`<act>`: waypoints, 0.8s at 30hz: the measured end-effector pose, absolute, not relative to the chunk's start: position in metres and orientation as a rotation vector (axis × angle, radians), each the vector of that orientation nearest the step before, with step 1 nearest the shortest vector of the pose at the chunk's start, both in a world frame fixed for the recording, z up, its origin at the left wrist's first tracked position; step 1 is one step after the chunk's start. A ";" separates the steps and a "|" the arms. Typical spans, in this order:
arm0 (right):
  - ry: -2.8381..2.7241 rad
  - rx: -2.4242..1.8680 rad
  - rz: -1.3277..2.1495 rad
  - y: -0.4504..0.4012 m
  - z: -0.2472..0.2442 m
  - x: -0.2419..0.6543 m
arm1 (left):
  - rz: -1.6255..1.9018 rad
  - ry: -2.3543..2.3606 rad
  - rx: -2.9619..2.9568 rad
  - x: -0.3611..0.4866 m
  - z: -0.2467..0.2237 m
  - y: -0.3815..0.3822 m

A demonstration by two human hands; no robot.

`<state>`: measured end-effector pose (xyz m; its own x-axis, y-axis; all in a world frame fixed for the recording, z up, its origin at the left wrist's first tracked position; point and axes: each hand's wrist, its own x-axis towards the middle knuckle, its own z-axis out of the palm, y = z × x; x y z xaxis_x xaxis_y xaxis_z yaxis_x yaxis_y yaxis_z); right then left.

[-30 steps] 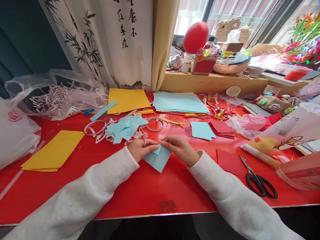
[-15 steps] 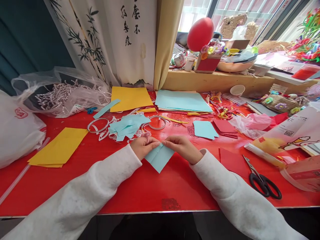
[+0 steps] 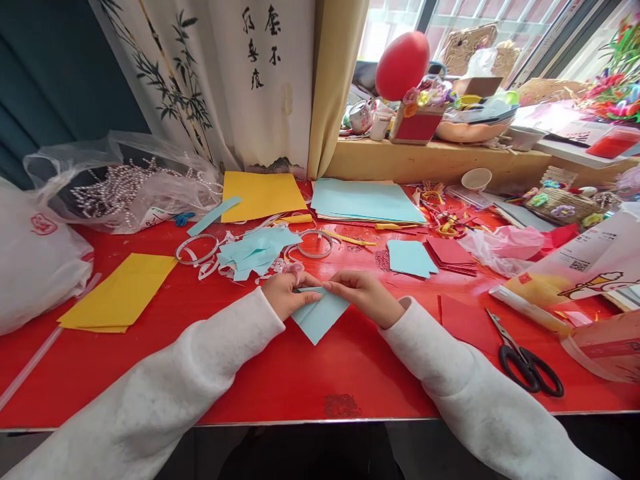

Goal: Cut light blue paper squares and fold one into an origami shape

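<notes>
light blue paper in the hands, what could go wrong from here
The grip of the left hand and right hand is near the top of the light blue paper, so its lower corner could swing and skew a crease. The right sleeve lies close to the black-handled scissors and might nudge them. Light blue scraps lie just beyond the left hand, so a dropped piece might get mixed in.

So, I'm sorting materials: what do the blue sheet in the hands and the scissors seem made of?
Blue sheet: matte paper, probably, given the crease and crisp edges. Scissors: blades likely metal, by their grey sheen; smooth black handles look like plastic.
</notes>
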<state>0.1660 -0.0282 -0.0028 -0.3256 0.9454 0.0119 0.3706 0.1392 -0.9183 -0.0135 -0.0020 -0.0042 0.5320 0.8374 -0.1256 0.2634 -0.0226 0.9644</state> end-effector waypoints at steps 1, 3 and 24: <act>-1.800 -1.263 1.159 -0.028 -0.003 0.166 | 0.598 0.983 1.575 -0.013 -0.004 -0.002; -1.816 -1.263 1.136 -0.027 -0.005 0.168 | 0.607 1.017 1.575 -0.013 -0.004 -0.002; -1.985 -1.261 0.943 -0.029 -0.009 0.165 | 0.544 1.065 1.536 -0.011 0.002 -0.005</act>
<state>0.1653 -0.0288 -0.0089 -0.3698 0.9225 0.1102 0.4975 0.2968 -0.8152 -0.0108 -0.0049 0.0016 0.4839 0.8501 -0.2076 0.3300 0.0425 0.9430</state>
